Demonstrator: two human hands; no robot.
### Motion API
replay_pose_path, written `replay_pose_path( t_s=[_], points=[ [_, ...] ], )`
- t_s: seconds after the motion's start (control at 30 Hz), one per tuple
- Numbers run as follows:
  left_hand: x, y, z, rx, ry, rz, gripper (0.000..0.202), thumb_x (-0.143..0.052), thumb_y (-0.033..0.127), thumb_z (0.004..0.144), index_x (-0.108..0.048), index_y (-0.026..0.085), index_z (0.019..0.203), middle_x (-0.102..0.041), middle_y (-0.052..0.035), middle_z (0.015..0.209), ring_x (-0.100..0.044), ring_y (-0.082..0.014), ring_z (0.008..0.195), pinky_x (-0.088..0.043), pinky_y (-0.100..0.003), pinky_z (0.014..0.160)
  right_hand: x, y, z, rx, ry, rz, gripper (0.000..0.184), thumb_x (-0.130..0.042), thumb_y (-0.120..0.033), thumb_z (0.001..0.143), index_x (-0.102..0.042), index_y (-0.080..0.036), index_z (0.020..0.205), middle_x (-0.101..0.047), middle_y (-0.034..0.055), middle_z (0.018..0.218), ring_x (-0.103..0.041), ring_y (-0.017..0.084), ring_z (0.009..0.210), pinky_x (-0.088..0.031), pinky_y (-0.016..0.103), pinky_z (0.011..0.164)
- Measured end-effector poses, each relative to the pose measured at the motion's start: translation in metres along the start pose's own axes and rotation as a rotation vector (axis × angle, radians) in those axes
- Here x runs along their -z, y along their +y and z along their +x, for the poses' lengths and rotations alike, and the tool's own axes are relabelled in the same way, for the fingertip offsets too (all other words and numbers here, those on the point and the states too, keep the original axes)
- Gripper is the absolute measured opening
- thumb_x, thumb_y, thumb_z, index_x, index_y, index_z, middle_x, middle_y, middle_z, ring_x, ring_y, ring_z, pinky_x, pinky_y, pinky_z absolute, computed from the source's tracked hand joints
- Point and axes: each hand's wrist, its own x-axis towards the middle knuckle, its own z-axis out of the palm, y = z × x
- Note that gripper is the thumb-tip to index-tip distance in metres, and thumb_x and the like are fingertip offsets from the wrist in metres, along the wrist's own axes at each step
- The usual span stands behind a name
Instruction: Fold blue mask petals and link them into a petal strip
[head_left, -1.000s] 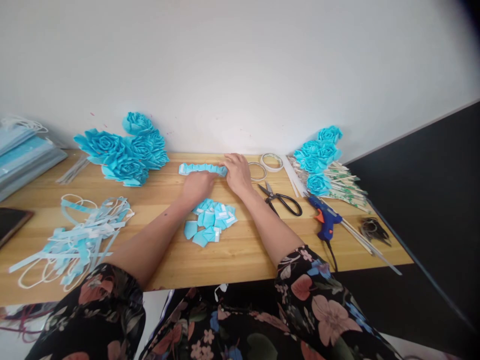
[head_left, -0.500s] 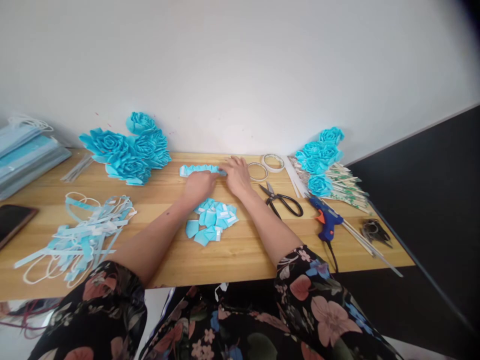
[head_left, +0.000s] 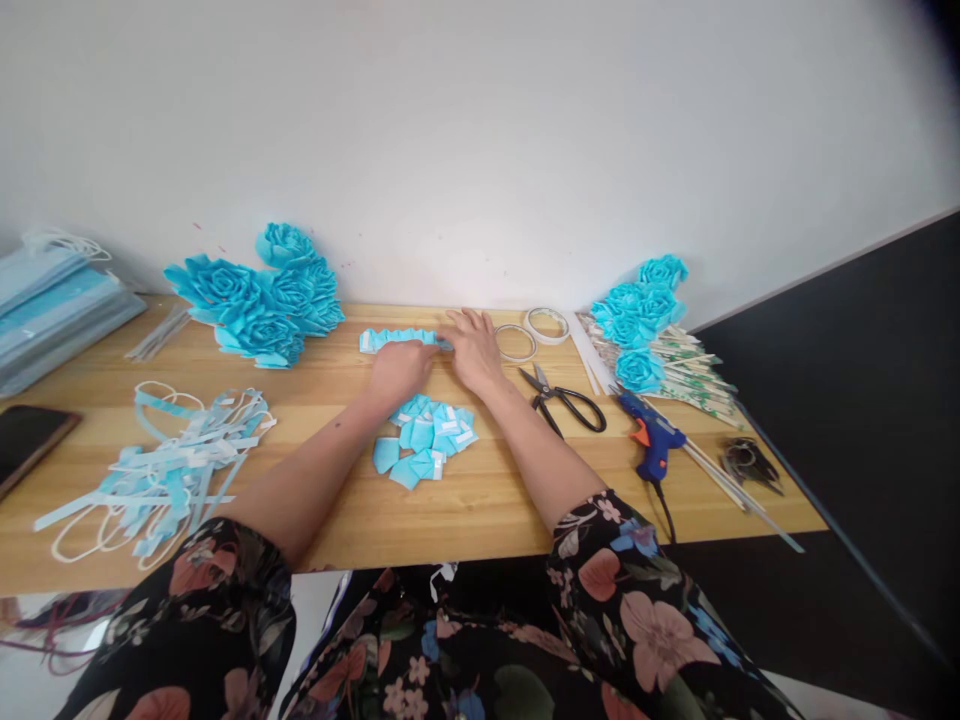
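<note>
A light-blue pleated strip (head_left: 397, 338) with white ends lies near the back of the table. My left hand (head_left: 403, 367) is closed over its front edge, fingers curled and index finger reaching toward the strip's right end. At that right end rests my right hand (head_left: 474, 350), its outer fingers spread; its thumb and index finger sit close to the left fingertips. What lies exactly between the fingertips is too small to make out. In front of both hands is a small pile of folded light-blue petals (head_left: 422, 432), several with white tabs.
Blue fabric roses (head_left: 274, 290) stand at back left, with more roses (head_left: 637, 310) and wrapped sticks at right. Tape rolls (head_left: 547, 325), scissors (head_left: 574, 402) and a blue glue gun (head_left: 654, 440) lie right. Cut strips (head_left: 180, 460), packed masks (head_left: 52, 300) and a phone (head_left: 34, 440) lie left.
Both hands stay at the right end of the strip with almost no movement. The view has shifted very slightly.
</note>
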Motion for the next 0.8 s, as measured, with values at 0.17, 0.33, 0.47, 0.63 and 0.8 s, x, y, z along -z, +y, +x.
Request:
replay_pose_path(
  t_s=[0.17, 0.33, 0.47, 0.63, 0.8],
  points=[
    [-0.0008, -0.0010, 0.0002, -0.004, 0.008, -0.028, 0.043, -0.039, 0.020, 0.092, -0.070, 0.024, 0.122, -0.074, -0.0100, 0.100, -0.069, -0.0256, 0.092, -0.047, -0.033, 0.076, 0.0037, 0.0001, 0.0005, -0.003, 0.173, 0.008, 0.043, -0.040, -0.006, 0.092, -0.072, -0.024, 0.115, -0.056, 0.0043, 0.143, -0.041, 0.024, 0.136, -0.017, 0.050, 0.122],
    [-0.0015, -0.0015, 0.0005, -0.003, 0.004, -0.037, 0.044, -0.038, 0.021, 0.094, -0.069, 0.024, 0.125, -0.074, -0.0107, 0.104, -0.069, -0.0252, 0.094, -0.047, -0.033, 0.080, 0.0002, -0.0005, 0.0001, -0.007, 0.018, 0.011, 0.039, -0.043, -0.009, 0.092, -0.074, -0.024, 0.111, -0.058, 0.0062, 0.142, -0.040, 0.027, 0.138, -0.019, 0.054, 0.120],
    [-0.0013, -0.0014, 0.0004, -0.007, 0.010, -0.035, 0.044, -0.038, 0.020, 0.094, -0.069, 0.024, 0.124, -0.074, -0.0106, 0.107, -0.069, -0.0260, 0.096, -0.048, -0.034, 0.080, 0.0006, -0.0008, -0.0002, 0.020, 0.057, 0.006, 0.040, -0.042, -0.009, 0.093, -0.072, -0.024, 0.115, -0.056, 0.0047, 0.145, -0.040, 0.025, 0.138, -0.019, 0.052, 0.120],
    [-0.0004, -0.0005, -0.0003, -0.009, 0.027, -0.021, 0.044, -0.037, 0.021, 0.094, -0.071, 0.024, 0.121, -0.075, -0.0109, 0.106, -0.070, -0.0275, 0.095, -0.049, -0.035, 0.077, 0.0023, 0.0006, 0.0006, 0.017, 0.148, 0.014, 0.043, -0.041, -0.006, 0.092, -0.073, -0.025, 0.116, -0.057, 0.0036, 0.144, -0.041, 0.024, 0.136, -0.019, 0.049, 0.121],
    [0.0031, 0.0011, -0.0005, -0.004, -0.004, -0.011, 0.045, -0.036, 0.020, 0.094, -0.070, 0.023, 0.123, -0.075, -0.0124, 0.106, -0.070, -0.0282, 0.095, -0.049, -0.036, 0.077, -0.0016, 0.0009, 0.0005, 0.035, 0.005, 0.016, 0.038, -0.044, -0.009, 0.093, -0.076, -0.025, 0.108, -0.058, 0.0048, 0.142, -0.039, 0.026, 0.139, -0.019, 0.054, 0.120]
  ],
)
